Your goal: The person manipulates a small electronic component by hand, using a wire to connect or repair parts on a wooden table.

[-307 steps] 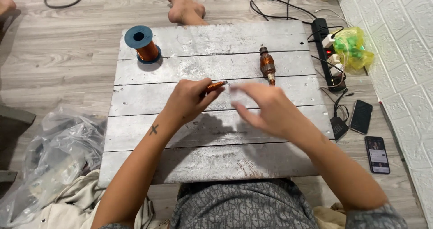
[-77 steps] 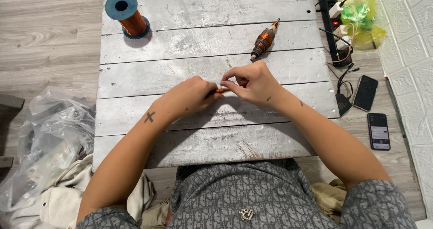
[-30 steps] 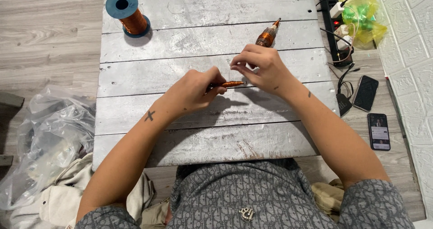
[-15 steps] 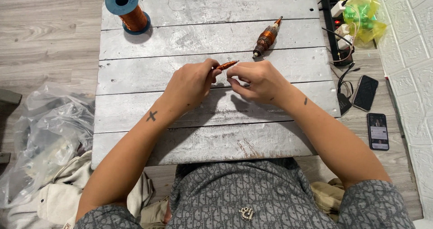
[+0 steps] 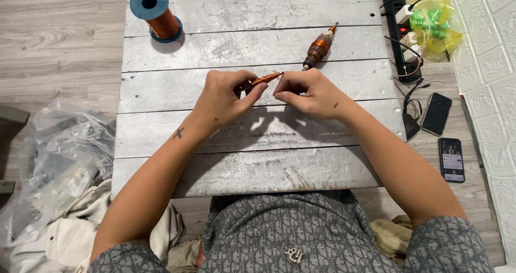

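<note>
My left hand (image 5: 226, 97) pinches a thin rod wound with copper wire (image 5: 264, 79), holding it just above the white plank table (image 5: 258, 155). My right hand (image 5: 309, 93) is closed beside the rod's right tip, fingers pinched together as if on a fine wire that I cannot make out. A copper-wound motor armature (image 5: 318, 47) lies on the table just beyond my right hand. A blue spool of copper wire (image 5: 157, 14) stands at the table's far left corner.
A black power strip (image 5: 399, 26) with plugs and a yellow-green plastic bag (image 5: 438, 20) sit right of the table. Two phones (image 5: 436, 113) (image 5: 451, 160) lie on the floor at right. Crumpled clear plastic (image 5: 51, 160) and cloth lie at left.
Both hands shifted slightly nearer to me; the wound rod stays in my left hand, now tilted up to the right, and my right hand has turned at its tip.
</note>
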